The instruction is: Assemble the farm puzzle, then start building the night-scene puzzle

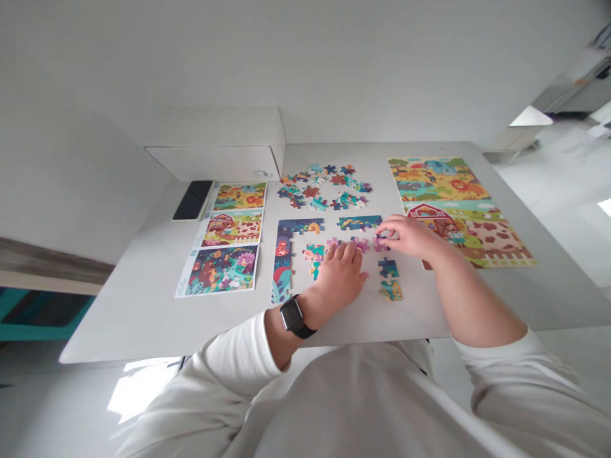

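Observation:
My left hand (340, 273), with a black watch on the wrist, lies palm down with its fingers stretched over some puzzle pieces. Its fingertips touch purple pieces (360, 244) and partly cover them. Thumb and fingers of my right hand (405, 234) close around a purple puzzle piece (380, 244) at the right end of that row. Left of my hands lies a joined dark border section (281, 254) of the puzzle. A blue joined strip (359, 222) is just above, and a teal and yellow piece (391, 291) lies below my right hand.
Loose puzzle pieces (319, 203) are spread at the back of the table (229, 324). Two assembled puzzles (470, 222) lie on the right. To the left are a picture sheet (219, 270), a phone (192, 200) and a white box (214, 162) against the wall.

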The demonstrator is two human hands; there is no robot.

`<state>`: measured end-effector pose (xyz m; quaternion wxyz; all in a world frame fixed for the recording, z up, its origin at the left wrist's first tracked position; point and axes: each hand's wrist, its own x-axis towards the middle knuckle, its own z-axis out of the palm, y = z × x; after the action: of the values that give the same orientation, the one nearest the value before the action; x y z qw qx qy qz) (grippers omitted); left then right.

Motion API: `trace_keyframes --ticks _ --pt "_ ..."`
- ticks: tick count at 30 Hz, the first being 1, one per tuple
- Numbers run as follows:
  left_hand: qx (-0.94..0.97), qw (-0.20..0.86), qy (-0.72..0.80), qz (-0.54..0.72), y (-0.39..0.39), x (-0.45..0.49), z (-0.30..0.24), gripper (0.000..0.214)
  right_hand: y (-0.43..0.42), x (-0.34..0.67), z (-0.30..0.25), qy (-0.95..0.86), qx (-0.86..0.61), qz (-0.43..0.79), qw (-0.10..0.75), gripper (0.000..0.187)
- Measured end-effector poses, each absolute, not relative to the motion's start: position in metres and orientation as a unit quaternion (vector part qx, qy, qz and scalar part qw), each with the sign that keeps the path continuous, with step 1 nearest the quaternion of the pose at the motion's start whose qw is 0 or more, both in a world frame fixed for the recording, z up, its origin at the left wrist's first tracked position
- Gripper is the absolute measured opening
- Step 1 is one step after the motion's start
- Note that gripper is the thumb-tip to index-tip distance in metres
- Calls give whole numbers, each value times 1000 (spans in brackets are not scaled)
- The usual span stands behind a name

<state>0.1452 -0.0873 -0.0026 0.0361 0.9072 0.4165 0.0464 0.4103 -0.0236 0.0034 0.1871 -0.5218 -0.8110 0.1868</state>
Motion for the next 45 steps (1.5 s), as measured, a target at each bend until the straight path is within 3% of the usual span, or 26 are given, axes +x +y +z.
trace_keyframes --ticks 4,12,21,45 --pt "910 48 405 71 -86 146 -7 62 -27 412 1 -830 -509 189 130 30" --pt "914 43 393 89 -85 147 -15 60 -29 407 2 -831 -511 190 113 43" --pt "914 47 393 89 -85 146 -15 61 -28 409 -1 -834 -511 181 106 32" --pt "915 50 390 90 -87 147 -12 59 -29 399 4 -831 -511 185 116 25"
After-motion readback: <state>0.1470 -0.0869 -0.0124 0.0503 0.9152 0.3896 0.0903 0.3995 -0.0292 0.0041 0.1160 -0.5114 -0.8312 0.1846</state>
